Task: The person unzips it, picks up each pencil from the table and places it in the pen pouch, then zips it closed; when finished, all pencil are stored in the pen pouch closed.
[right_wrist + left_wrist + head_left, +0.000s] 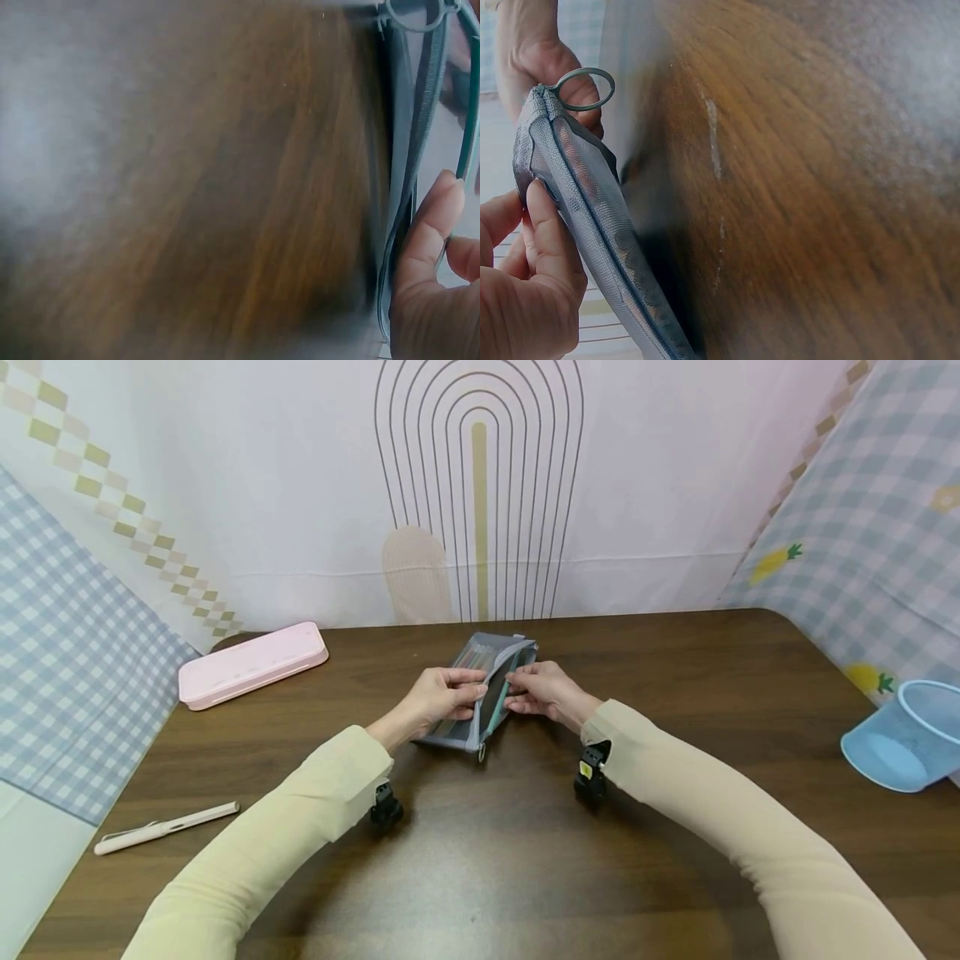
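A grey mesh zip pouch [465, 737] lies on the table in front of me, its zipped side parted into a long gap. My left hand [444, 697] pinches the left edge of that opening between thumb and fingers. On the opposite edge, along a teal strip [496, 714], my right hand [553, 691] has a pinch grip. A ring-shaped zip pull [482, 755] hangs at the near end. Through the mesh [604, 195] in the left wrist view, slim pencil-like shapes show faintly. The right wrist view catches the right thumb [431, 225] against the strip.
A pink case [251, 664] sits at the back left of the brown table [480, 860]. A white pen [168, 828] lies at the front left, beside my left sleeve. At the right edge, a light blue cup [900, 739] appears tilted. A patterned cloth [300, 485] hangs behind.
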Available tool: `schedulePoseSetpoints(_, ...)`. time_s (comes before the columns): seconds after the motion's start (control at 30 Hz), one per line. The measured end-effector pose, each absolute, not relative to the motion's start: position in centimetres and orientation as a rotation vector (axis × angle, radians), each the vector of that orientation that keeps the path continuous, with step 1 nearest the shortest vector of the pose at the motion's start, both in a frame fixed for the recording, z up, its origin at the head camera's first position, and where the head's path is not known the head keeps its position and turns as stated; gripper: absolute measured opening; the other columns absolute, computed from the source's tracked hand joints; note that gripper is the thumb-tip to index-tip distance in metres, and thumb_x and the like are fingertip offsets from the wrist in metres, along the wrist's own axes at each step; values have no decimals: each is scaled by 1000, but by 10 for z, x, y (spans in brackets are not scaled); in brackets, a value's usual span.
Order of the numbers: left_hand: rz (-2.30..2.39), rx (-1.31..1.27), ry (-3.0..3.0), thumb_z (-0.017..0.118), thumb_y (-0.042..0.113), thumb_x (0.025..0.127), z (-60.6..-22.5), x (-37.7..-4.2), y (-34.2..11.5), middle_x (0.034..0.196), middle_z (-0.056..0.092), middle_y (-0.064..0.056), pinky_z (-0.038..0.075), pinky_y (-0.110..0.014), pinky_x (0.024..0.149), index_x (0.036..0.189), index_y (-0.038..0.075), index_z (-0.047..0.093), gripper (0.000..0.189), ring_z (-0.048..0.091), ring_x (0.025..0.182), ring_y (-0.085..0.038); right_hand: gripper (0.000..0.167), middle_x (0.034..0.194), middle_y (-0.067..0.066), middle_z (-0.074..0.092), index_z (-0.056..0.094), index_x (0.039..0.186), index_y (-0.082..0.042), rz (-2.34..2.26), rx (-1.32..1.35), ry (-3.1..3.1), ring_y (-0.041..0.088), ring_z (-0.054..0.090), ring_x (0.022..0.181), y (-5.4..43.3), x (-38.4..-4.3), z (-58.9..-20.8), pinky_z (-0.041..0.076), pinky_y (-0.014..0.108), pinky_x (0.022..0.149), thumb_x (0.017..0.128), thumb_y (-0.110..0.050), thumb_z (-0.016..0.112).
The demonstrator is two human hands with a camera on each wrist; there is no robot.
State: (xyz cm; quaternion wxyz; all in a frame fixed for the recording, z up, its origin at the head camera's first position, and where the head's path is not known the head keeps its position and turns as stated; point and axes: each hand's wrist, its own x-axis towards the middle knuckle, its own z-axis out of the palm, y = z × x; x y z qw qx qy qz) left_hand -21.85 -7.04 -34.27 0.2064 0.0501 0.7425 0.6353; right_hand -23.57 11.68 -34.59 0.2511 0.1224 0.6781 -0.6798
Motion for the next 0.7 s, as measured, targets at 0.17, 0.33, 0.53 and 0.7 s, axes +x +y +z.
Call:
schedulePoseSetpoints(0.17,1773,135,2063,60,8,92,-342,-219,-70,107,66,-12,53,-16,61,128,0,56,37,59,69,-1,38,81,9,59,41,134,8,-1881,320,1804,12,65,56,111,-237,-346,56,19,58,99,-6,45)
schedulePoseSetpoints(0.33,1767,142,2066,59,8,93,-341,-219,-69,118,61,-22,53,-16,61,129,0,55,38,58,68,-1,44,101,16,56,33,141,7,-1892,293,1806,13,66,61,113,-233,-345,56,20,63,100,-5,42)
schedulePoseSetpoints(0.53,1759,144,2090,58,8,93,-341,-219,-71,122,58,-25,52,-16,60,129,-1,56,37,57,67,0,42,99,13,56,35,138,6,-1897,254,1879,10,65,62,127,-225,-342,56,20,63,99,-7,44)
schedulePoseSetpoints(0.7,1761,153,2108,58,7,93,-342,-218,-71,121,58,-26,52,-15,59,127,-3,56,35,56,65,1,39,88,7,55,39,134,7,-1917,264,1967,8,62,60,145,-222,-342,55,19,61,99,-8,45)
